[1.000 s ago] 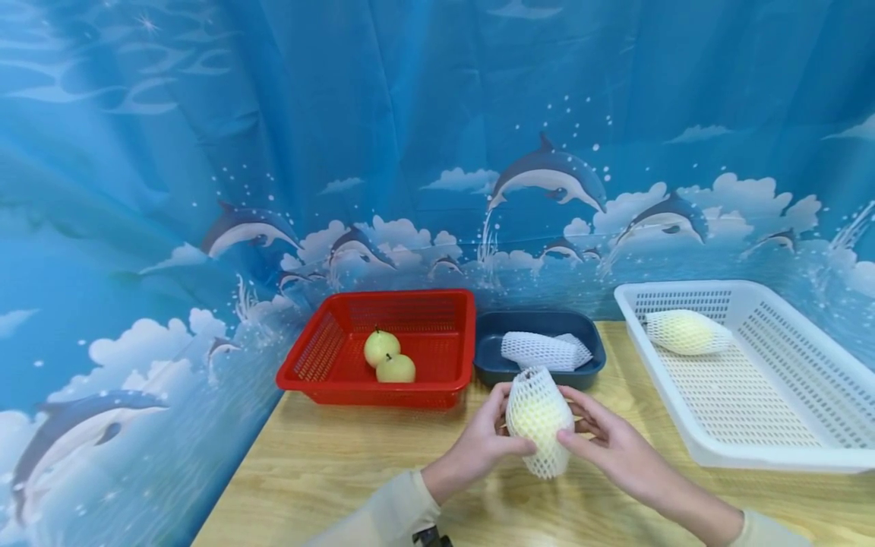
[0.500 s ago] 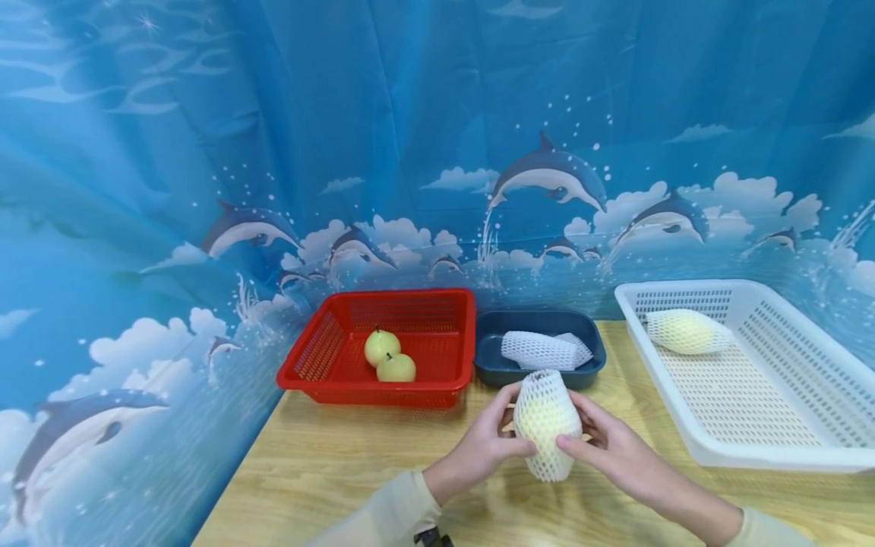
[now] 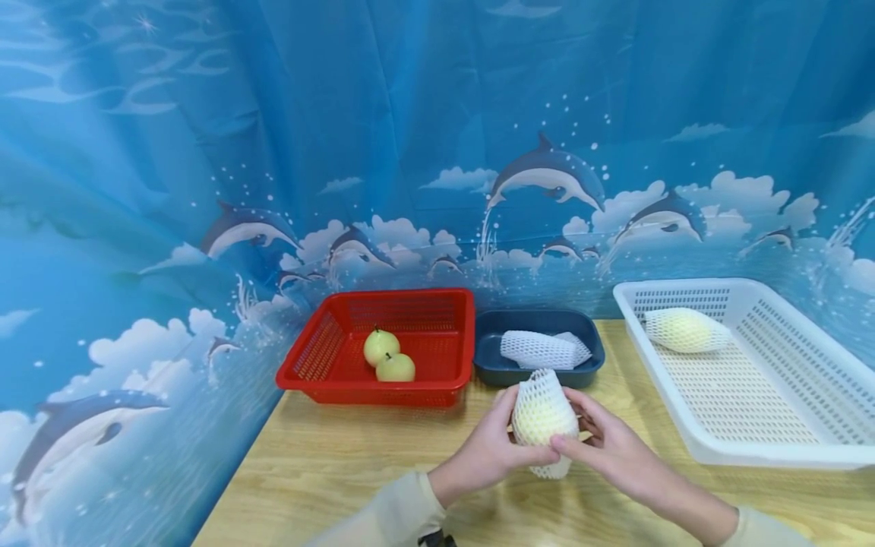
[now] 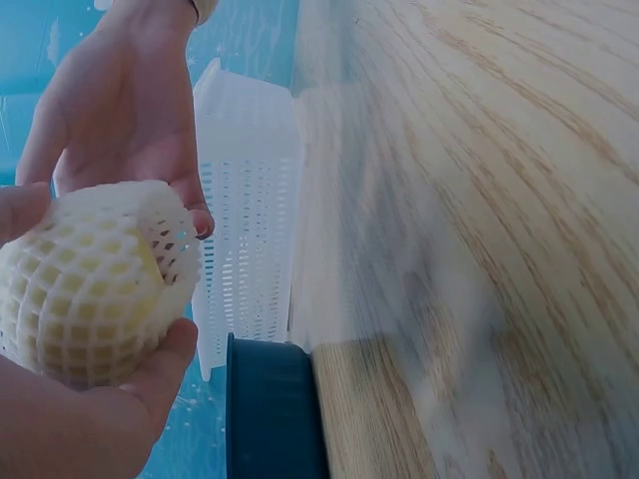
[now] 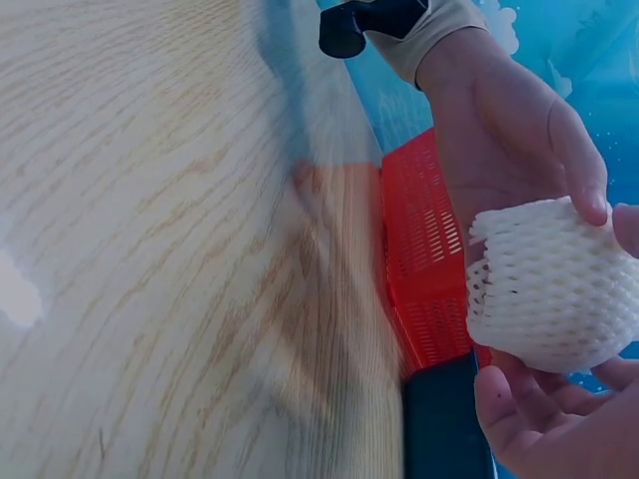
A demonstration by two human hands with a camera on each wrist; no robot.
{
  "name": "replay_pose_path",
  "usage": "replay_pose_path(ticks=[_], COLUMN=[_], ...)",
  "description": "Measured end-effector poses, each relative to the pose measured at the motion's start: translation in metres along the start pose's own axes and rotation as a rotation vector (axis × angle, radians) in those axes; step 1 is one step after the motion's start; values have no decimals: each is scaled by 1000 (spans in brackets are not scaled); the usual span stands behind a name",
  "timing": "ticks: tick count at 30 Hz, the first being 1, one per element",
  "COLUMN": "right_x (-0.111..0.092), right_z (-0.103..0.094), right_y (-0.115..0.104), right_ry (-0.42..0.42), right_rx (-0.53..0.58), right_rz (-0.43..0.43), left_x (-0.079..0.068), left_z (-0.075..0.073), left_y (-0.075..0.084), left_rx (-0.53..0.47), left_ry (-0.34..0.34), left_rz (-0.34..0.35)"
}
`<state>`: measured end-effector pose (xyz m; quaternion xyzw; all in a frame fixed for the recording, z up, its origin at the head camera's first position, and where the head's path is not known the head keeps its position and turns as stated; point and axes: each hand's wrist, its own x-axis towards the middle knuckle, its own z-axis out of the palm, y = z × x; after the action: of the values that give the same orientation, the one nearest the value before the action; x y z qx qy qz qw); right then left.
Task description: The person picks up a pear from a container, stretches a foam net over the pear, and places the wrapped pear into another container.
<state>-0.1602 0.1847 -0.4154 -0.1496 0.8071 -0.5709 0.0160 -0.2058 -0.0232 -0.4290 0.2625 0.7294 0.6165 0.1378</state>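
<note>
Both hands hold a pear in a white foam net sleeve (image 3: 544, 419) just above the table in the head view. My left hand (image 3: 487, 448) grips its left side, thumb across the front. From the other side my right hand (image 3: 611, 439) holds it, its thumb close to the left thumb. The sleeve's narrow end points up and away. In the left wrist view, the yellow pear shows through the mesh of the foam net (image 4: 85, 289). Behind the hands, a dark blue tray (image 3: 488, 361) holds empty white foam nets (image 3: 540, 351).
At the left stands a red basket (image 3: 383, 393) with two bare pears, a rear pear (image 3: 380, 347) and a front pear (image 3: 396, 368). A white basket (image 3: 772, 454) at the right holds another netted pear (image 3: 686, 331). The wooden table (image 3: 328, 463) lies beneath; a dolphin-print curtain (image 3: 424, 137) hangs behind.
The netted pear has shifted slightly right and turned a little in the hands. My left thumb has slid right across its front, nearer the right thumb. Baskets and tray stay put.
</note>
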Motion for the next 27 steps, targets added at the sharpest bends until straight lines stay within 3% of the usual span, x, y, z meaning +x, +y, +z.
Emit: replay_pose_path(ticks=[12, 27], right_x=[1, -3], right_z=[-5, -4], right_y=[0, -3], right_ry=[-61, -148], right_rx=[-12, 123], right_rz=[-5, 2], left_x=[0, -2], left_z=[0, 7], left_y=[3, 2], left_rx=[-124, -146], left_ry=[-10, -58], left_rz=[4, 54])
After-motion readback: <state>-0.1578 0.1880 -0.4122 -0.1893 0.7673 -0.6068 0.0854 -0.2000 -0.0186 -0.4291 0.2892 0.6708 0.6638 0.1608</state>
